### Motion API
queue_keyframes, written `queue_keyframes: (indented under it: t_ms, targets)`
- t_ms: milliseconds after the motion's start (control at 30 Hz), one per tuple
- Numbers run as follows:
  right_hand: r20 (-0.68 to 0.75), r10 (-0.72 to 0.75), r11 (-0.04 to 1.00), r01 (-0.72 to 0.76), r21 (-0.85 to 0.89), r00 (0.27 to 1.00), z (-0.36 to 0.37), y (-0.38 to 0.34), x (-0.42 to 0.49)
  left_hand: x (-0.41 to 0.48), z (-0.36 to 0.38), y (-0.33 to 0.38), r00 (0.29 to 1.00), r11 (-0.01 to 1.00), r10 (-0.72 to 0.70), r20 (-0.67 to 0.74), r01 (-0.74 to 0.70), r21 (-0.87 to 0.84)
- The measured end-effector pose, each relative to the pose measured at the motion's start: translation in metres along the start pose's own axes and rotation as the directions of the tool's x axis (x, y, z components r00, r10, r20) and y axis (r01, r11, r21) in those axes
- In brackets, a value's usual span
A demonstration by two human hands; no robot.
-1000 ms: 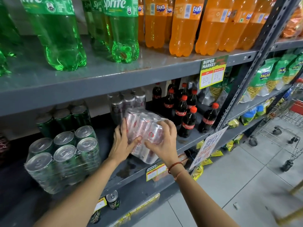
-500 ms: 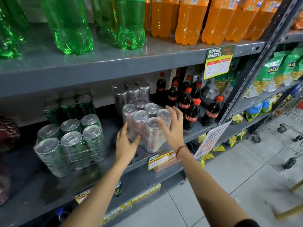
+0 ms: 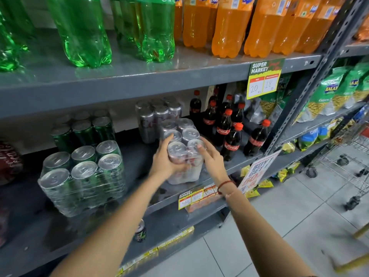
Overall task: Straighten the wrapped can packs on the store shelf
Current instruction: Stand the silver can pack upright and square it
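Note:
A plastic-wrapped pack of silver cans [image 3: 183, 144] stands upright on the grey middle shelf [image 3: 139, 168], near its front edge. My left hand [image 3: 163, 162] grips the pack's left front corner. My right hand [image 3: 211, 158] presses on its right side, fingers spread over the front can. Behind it stands a second silver can pack [image 3: 157, 116]. To the left a wrapped pack of green cans [image 3: 81, 174] sits at an angle to the shelf edge, with another green pack [image 3: 83, 128] behind it.
Small cola bottles [image 3: 229, 128] stand right beside the silver pack. Large green and orange bottles fill the upper shelf [image 3: 179, 76]. Price tags [image 3: 263, 80] hang from shelf edges. A loose can [image 3: 140, 230] lies on the lower shelf. A shopping cart [image 3: 351, 156] stands at the right.
The silver can pack was tilted in both hands a second ago. It now stands upright on the shelf and has been turned and pushed back towards the rear pack.

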State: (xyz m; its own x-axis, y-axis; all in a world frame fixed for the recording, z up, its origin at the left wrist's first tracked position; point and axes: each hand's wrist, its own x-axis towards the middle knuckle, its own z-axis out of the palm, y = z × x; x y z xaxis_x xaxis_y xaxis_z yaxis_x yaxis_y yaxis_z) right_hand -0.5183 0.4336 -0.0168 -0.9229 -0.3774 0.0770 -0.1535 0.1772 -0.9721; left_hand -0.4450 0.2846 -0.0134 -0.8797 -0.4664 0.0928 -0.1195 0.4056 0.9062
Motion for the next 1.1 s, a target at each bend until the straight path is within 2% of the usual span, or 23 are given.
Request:
queue_keyframes:
  t_ms: [167, 267, 333, 400, 500, 567, 633, 700, 767, 933, 1100]
  targets:
    - [-0.219, -0.054, 0.998, 0.048, -0.033, 0.974, 0.058, -0.001, -0.051, 0.043, -0.057, -0.01, 0.925, 0.959, 0.073, 0.372, -0.167, 0.227]
    - [-0.202, -0.083, 0.996, 0.073, -0.056, 0.976, 0.088, -0.005, -0.065, 0.062, -0.083, -0.003, 0.888, 0.865, 0.018, 0.46, -0.245, 0.438]
    - [-0.16, -0.068, 0.998, 0.065, -0.025, 0.985, 0.089, -0.008, -0.062, 0.068, -0.091, 0.004, 0.894, 0.816, 0.006, 0.448, -0.263, 0.514]
    - [-0.197, -0.085, 0.996, 0.084, -0.011, 0.977, 0.074, -0.013, -0.05, 0.066, -0.094, 0.006, 0.913, 0.821, 0.023, 0.407, -0.249, 0.514]
    - [-0.234, -0.198, 0.973, 0.161, -0.167, 0.952, 0.036, -0.018, -0.014, 0.049, -0.093, 0.004, 0.935, 0.893, -0.079, 0.346, -0.088, 0.441]
    - [-0.09, -0.171, 0.97, 0.151, -0.192, 0.981, 0.013, -0.024, 0.013, 0.034, -0.08, 0.005, 0.944, 0.918, -0.167, 0.284, 0.044, 0.393]
    - [0.152, -0.123, 0.959, 0.157, -0.237, 0.981, -0.003, -0.027, 0.036, 0.02, -0.059, 0.008, 0.954, 0.921, -0.217, 0.206, 0.13, 0.367]
    - [0.378, -0.105, 0.887, 0.259, -0.383, 0.92, -0.012, -0.027, 0.055, 0.014, -0.041, 0.007, 0.978, 0.944, -0.182, 0.101, 0.146, 0.295]
    - [0.496, -0.062, 0.805, 0.337, -0.488, 0.866, -0.016, -0.028, 0.071, 0.014, -0.033, 0.004, 0.988, 0.954, -0.155, 0.016, 0.146, 0.261]
    - [0.521, -0.029, 0.649, 0.412, -0.639, 0.853, -0.009, -0.029, 0.091, 0.026, -0.039, -0.002, 0.987, 0.947, -0.162, 0.023, 0.149, 0.285]
    - [0.458, -0.03, 0.597, 0.383, -0.705, 0.888, -0.005, -0.029, 0.085, 0.025, -0.041, -0.002, 0.987, 0.951, -0.157, 0.03, 0.143, 0.275]
